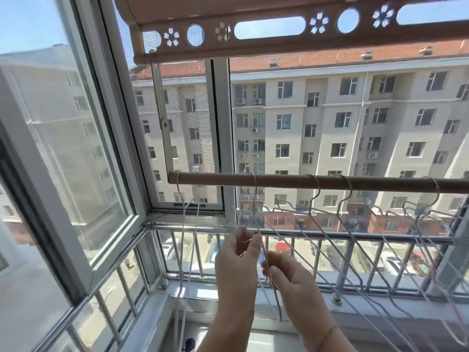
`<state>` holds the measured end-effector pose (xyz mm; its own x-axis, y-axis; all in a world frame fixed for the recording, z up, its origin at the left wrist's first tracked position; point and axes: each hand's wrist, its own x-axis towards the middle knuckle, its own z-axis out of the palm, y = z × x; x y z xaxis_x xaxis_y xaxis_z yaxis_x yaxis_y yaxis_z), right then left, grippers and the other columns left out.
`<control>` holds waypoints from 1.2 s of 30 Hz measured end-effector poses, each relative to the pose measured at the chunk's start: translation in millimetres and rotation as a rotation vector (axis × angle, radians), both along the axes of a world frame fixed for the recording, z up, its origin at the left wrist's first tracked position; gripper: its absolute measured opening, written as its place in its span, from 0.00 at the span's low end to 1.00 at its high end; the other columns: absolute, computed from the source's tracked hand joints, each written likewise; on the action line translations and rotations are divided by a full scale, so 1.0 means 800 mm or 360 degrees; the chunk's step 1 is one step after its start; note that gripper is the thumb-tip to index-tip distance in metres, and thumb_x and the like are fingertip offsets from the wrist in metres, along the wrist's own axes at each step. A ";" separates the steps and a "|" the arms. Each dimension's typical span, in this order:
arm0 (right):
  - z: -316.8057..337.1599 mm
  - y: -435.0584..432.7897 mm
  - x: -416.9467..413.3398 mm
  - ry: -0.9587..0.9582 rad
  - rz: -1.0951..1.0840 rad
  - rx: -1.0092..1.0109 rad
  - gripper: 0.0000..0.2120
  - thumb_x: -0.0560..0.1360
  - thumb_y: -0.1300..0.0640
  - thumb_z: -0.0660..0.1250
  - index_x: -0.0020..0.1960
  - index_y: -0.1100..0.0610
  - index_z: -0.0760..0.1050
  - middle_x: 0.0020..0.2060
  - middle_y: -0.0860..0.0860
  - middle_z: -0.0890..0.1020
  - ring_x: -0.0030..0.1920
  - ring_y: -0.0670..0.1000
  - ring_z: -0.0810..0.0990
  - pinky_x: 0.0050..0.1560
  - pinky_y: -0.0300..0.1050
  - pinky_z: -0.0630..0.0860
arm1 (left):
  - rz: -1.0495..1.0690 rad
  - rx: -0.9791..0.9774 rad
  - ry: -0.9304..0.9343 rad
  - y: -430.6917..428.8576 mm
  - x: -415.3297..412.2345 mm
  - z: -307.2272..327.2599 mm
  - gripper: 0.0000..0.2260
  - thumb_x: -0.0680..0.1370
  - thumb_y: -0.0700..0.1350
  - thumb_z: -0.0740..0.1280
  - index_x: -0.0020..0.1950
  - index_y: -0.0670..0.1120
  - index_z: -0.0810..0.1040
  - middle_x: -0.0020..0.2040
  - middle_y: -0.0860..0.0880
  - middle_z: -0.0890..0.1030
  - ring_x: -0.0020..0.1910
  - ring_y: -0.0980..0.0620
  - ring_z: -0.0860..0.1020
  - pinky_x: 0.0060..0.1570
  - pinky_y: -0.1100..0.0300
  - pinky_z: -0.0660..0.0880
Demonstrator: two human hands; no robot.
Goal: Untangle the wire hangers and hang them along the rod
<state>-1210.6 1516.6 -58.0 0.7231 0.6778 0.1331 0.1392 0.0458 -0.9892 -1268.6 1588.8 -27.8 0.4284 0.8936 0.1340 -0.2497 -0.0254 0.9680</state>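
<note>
- The left hand [238, 252] pinches a wire hanger [254, 196] between thumb and fingertips. The right hand [286, 275] has its fingers curled round the same wire, just below. Both grips are closed on it.
- The hanger's hook sits over the rod [279, 180], straight above the left grip, which is the nearer one.
- Its long axis runs from the hook down toward the person, seen almost edge-on. I cannot tell which way the hook opens.
- The other hangers [317, 186] hang to the right of the grips, their frames leaning and overlapping. The held one probably must be kept clear of these.
</note>
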 end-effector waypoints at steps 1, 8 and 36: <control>0.001 0.001 0.001 -0.0059 -0.0010 -0.0009 0.12 0.76 0.65 0.61 0.52 0.50 0.76 0.46 0.48 0.82 0.49 0.45 0.80 0.53 0.38 0.74 | 0.0049 0.0132 0.0042 -0.002 -0.010 0.004 0.07 0.74 0.44 0.71 0.49 0.54 0.78 0.43 0.53 0.83 0.43 0.62 0.81 0.45 0.66 0.74; 0.031 0.031 0.025 -0.0608 -0.0205 -0.0104 0.11 0.75 0.58 0.65 0.58 0.53 0.75 0.45 0.47 0.80 0.45 0.41 0.77 0.42 0.30 0.71 | 0.0682 0.0608 0.0314 0.062 -0.088 0.026 0.13 0.74 0.49 0.69 0.57 0.49 0.78 0.50 0.51 0.81 0.50 0.52 0.79 0.51 0.53 0.77; 0.055 0.124 0.014 -0.0374 -0.0096 -0.0119 0.09 0.75 0.57 0.65 0.42 0.61 0.81 0.25 0.48 0.78 0.21 0.39 0.72 0.28 0.33 0.69 | 0.0351 0.0068 0.0342 0.151 -0.095 0.003 0.05 0.75 0.39 0.68 0.49 0.42 0.82 0.37 0.46 0.84 0.33 0.51 0.78 0.33 0.60 0.71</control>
